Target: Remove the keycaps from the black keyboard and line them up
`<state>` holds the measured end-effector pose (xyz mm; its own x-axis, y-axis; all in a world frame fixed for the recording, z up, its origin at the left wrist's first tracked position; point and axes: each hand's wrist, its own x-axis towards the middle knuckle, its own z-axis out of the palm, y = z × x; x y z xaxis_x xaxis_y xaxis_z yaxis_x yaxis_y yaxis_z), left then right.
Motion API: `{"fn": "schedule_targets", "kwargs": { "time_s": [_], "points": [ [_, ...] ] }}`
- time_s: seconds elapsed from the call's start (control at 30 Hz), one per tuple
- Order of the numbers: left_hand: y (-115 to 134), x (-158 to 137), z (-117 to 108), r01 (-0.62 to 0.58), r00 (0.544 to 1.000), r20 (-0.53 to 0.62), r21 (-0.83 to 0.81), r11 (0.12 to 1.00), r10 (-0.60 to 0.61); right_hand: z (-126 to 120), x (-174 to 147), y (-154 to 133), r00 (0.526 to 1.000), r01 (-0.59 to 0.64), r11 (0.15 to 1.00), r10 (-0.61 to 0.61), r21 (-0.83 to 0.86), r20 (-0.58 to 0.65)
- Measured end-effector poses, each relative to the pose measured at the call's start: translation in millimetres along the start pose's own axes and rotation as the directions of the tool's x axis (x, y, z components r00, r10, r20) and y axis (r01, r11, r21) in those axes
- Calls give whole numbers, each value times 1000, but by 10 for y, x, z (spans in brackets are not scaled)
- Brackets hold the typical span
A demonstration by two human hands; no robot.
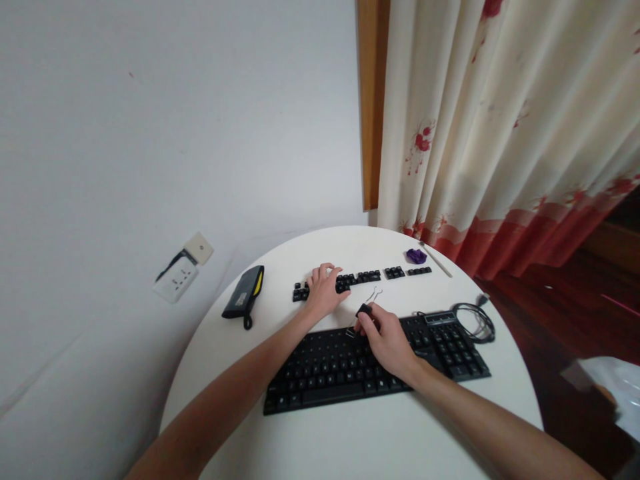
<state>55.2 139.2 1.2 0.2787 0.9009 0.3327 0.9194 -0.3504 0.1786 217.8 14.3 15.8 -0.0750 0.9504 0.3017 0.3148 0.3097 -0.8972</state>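
My right hand (387, 339) is closed around the black handle of a wire keycap puller (364, 310), whose thin metal wires stick out on both sides. That hand hovers over the upper part of a black keyboard (330, 395), where a stretch of the upper rows has its keycaps off. Beyond the keyboard, my left hand (324, 288) reaches over loose black keycaps (369, 276) lined up on the table. Its thumb and fingers are apart, touching or just above the caps; nothing shows between them. The hand covers part of the line.
On the round white table (345, 443), a dark pouch (245, 293) with a yellow edge lies at left. A purple cloth (416, 256) and a thin brush (436, 260) lie at the back right. The keyboard's coiled cable (475, 323) rests at right. Wall and curtain (450, 133) border the table.
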Motion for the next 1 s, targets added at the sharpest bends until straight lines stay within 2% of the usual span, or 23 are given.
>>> {"fn": "schedule_targets", "kwargs": {
  "time_s": [0.17,0.23,0.33,0.4,0.5,0.6,0.8,1.0],
  "points": [
    [-5,-62,-104,14,1000,-25,-61,998,-15,-75,43,-17,1000,5,1000,-5,0,1],
    [-5,-139,-169,11,1000,-8,-107,994,-12,-139,77,-35,999,28,1000,-27,-12,37],
    [17,-323,-280,-51,993,91,-262,964,78,-231,122,-54,981,88,994,-75,-64,179],
    [58,-474,-356,-87,973,161,-411,907,166,-261,133,-45,963,113,989,-85,-97,257],
    [151,-690,-462,-75,937,248,-543,837,245,-246,120,-7,942,155,977,-103,-143,321],
    [227,-839,-536,-64,922,284,-556,829,262,-209,94,18,928,199,962,-123,-188,352],
    [240,-956,-554,-44,927,278,-588,808,253,-254,82,-22,892,248,950,-147,-191,427],
    [279,-1008,-570,-153,910,245,-549,822,333,-341,96,-23,849,284,939,-153,-194,505]
  ]
}}
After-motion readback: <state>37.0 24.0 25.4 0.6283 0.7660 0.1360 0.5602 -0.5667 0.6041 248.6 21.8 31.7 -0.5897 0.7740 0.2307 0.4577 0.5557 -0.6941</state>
